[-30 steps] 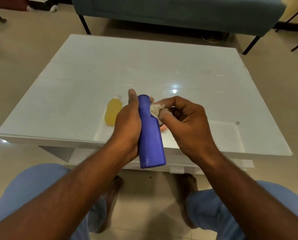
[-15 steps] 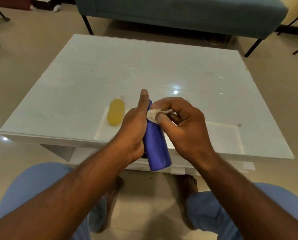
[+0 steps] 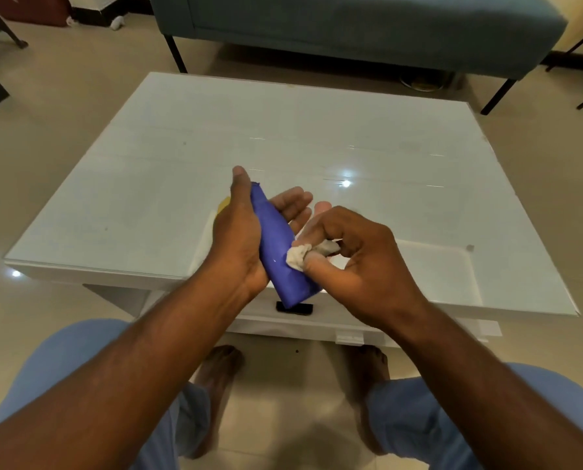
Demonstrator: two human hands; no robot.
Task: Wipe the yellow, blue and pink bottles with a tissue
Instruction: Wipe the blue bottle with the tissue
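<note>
Bottle (image 3: 281, 247) axis 11-to-5 in left hand (image 3: 240, 239), fingers loosely cradling; right hand (image 3: 354, 257) pinches tissue (image 3: 298, 261) against its lower flank at 3.

Between the hands, a smooth, matt-looking plastic blue bottle (image 3: 279, 245) is meeting a crumpled, soft paper tissue (image 3: 298, 257); beneath them, a glossy white table (image 3: 317, 137) is gleaming.

White table (image 3: 181, 184), teal sofa (image 3: 351, 25), beige floor (image 3: 62, 106).

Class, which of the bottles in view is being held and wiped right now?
The blue bottle: left hand holds it, tissue touches it. The yellow bottle peeks out behind, untouched.
</note>
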